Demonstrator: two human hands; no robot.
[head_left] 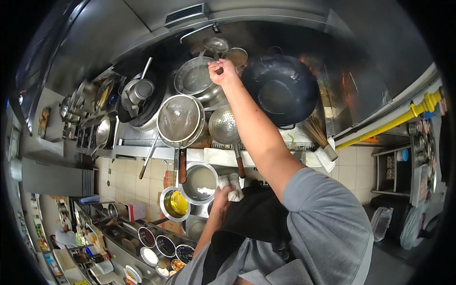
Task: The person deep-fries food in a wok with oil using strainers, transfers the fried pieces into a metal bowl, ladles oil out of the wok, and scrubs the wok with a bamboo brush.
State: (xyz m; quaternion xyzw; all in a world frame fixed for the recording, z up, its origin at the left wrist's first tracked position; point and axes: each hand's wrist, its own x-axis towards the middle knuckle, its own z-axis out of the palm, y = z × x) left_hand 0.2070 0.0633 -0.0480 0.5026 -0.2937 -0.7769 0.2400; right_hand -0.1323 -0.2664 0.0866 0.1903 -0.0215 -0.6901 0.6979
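Note:
My right hand [222, 71] is stretched forward over the stove, its fingers closed round the handle of a metal ladle [216, 44]. The ladle's bowl is beyond the fist, by a small round container of brownish liquid [236, 56]. Just left of this hand is a metal pot of clear liquid [194, 76]. Low and close to my body, my left hand [221, 202] grips a folded white cloth [232, 187]. That cloth lies against the rim of a metal pot with cloudy liquid [199, 183]; whether the fingers also grip the pot is hidden.
A large black wok [280, 90] sits right of my arm, with a bamboo brush [317, 130] nearby. A fine strainer [178, 118] and a perforated skimmer [224, 124] lie at the stove's front. Yellow liquid fills a bowl [175, 204] at left. A yellow pipe [389, 126] runs along the right.

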